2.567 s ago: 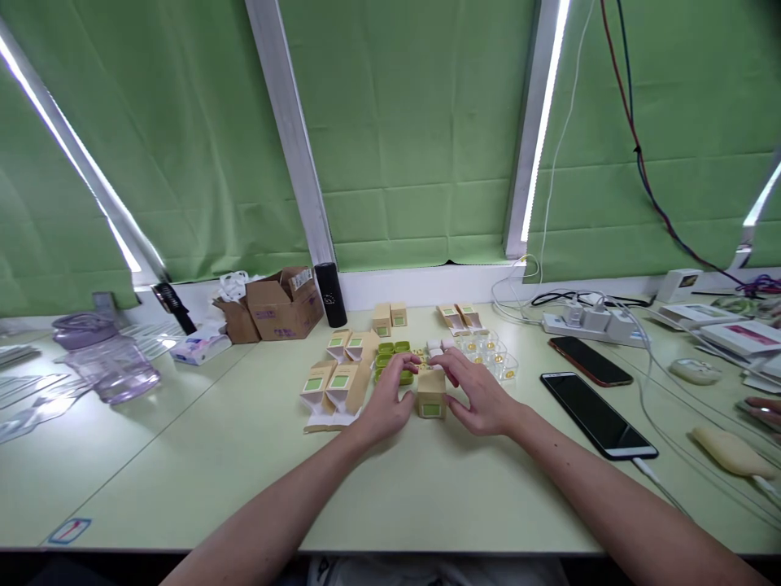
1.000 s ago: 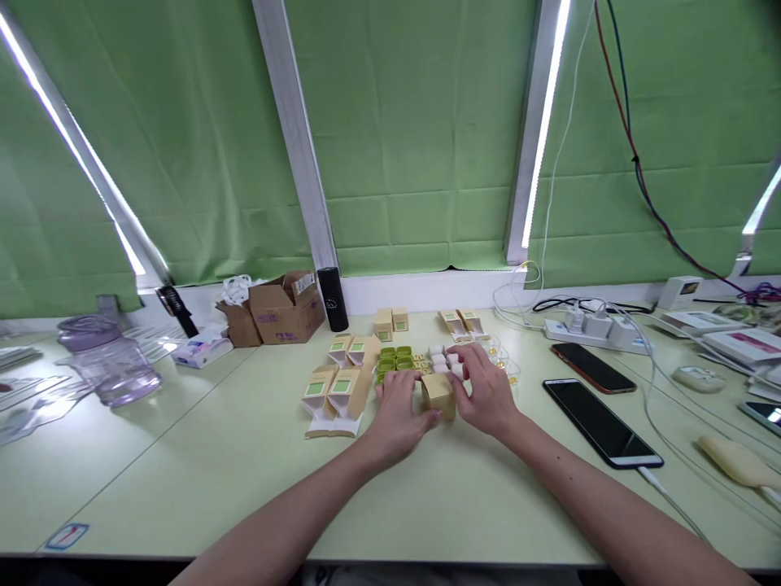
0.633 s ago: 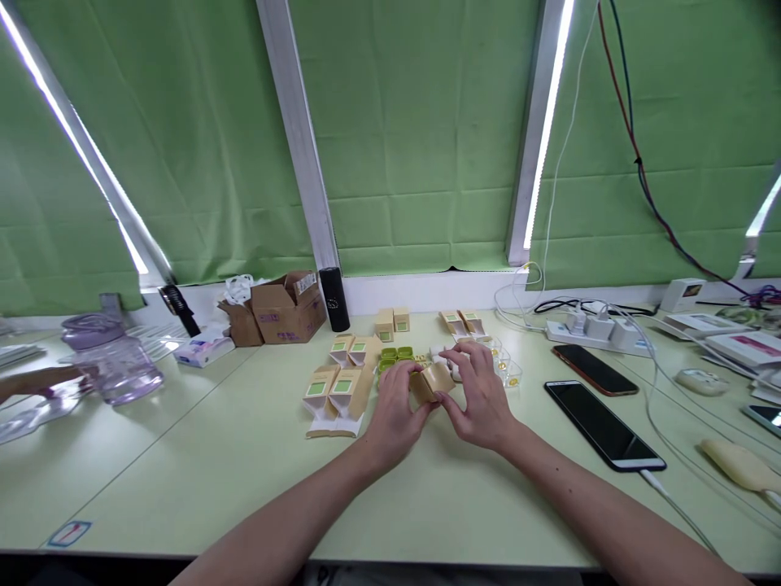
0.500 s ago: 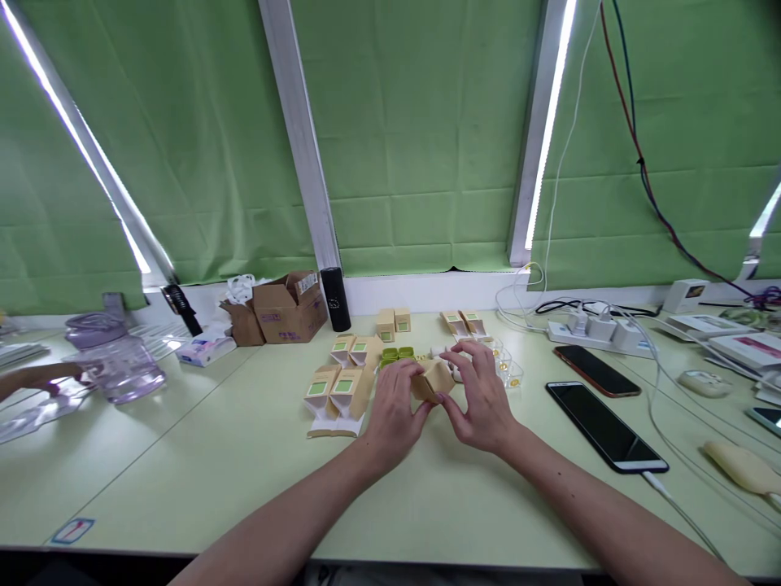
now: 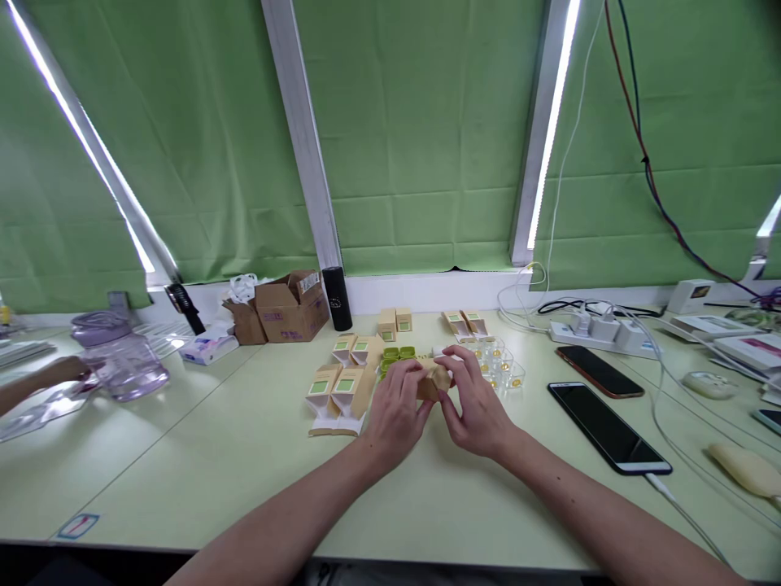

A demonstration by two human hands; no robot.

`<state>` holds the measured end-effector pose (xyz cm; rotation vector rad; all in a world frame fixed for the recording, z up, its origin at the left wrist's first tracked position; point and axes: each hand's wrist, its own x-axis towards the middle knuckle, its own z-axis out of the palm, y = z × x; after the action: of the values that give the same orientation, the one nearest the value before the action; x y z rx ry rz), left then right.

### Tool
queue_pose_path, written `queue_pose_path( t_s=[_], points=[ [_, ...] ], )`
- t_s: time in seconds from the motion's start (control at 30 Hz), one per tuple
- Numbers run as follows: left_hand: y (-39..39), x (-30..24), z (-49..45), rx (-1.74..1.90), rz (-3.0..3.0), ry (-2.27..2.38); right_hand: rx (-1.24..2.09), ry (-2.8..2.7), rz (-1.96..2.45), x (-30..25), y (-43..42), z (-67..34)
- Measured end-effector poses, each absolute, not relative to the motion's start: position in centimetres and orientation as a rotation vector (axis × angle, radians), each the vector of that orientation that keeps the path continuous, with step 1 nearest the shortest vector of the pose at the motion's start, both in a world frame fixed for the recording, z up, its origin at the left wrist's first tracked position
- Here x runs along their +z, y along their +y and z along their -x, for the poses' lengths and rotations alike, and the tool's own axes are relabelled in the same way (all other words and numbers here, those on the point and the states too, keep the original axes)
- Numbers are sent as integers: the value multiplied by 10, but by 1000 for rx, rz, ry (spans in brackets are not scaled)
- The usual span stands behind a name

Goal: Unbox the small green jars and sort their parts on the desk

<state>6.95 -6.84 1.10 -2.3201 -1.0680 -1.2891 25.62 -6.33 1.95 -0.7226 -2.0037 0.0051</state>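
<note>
A small tan cardboard box (image 5: 433, 382) is held between my two hands just above the table. My left hand (image 5: 395, 407) grips its left side, thumb low and fingers over the top. On the right end, the thumb and fingers of my right hand (image 5: 479, 407) pinch the cardboard at its flaps. Left of my hands lie several flat-folded tan boxes (image 5: 335, 395) with green labels and white insides. Behind my hands sit green square caps (image 5: 398, 355) and, to the right, several small clear cups (image 5: 501, 366), partly hidden by my fingers.
Two small closed boxes (image 5: 394, 322) and folded boxes (image 5: 466, 324) stand farther back. At the right are phones (image 5: 608, 427), a power strip (image 5: 604, 334) and loose cables. A brown carton (image 5: 291, 308), black cylinder (image 5: 337, 299) and purple jug (image 5: 122, 358) stand left, beside another person's hand (image 5: 64, 370).
My right fingers have closed in on the box's right end, and its flaps look more folded. At far left, the other person's hand has shifted slightly upward.
</note>
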Motion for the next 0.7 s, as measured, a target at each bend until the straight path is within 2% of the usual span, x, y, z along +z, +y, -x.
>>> queue_pose_path(
  t_s=[0.7],
  points=[
    [-73, 11, -75, -1251, 2440, -1219, -48, -1949, 800, 11, -55, -255]
  ],
)
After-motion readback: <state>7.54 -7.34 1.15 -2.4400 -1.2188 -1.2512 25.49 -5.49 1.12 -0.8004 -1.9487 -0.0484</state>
